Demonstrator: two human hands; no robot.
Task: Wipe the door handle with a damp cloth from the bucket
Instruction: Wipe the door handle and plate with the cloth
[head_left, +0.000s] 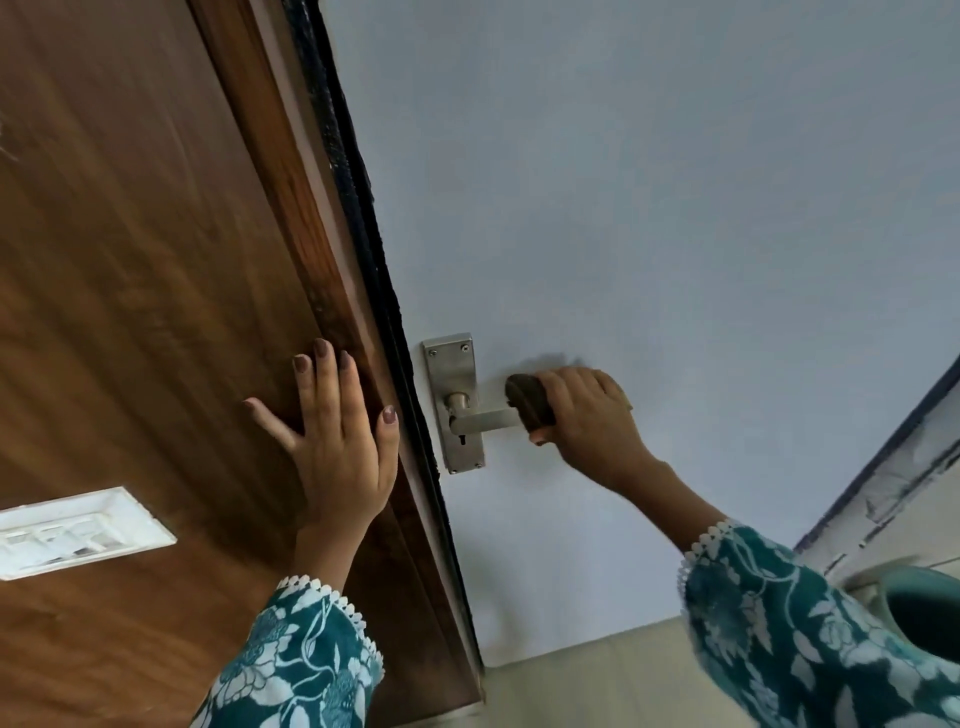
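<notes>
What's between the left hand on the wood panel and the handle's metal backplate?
In the head view, only the dark door edge strip separates the left hand from the backplate.

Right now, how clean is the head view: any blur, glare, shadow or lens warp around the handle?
Head view: wide-angle warp tilts the door edge; the handle and its plate are sharp with no glare; the right hand casts a soft shadow on the pale wall; the switch plate is smeared.

Wood panel (130, 260), brown, left. White switch plate (78, 530) mounted on it, lower left. Pale floor (597, 680) along bottom.
</notes>
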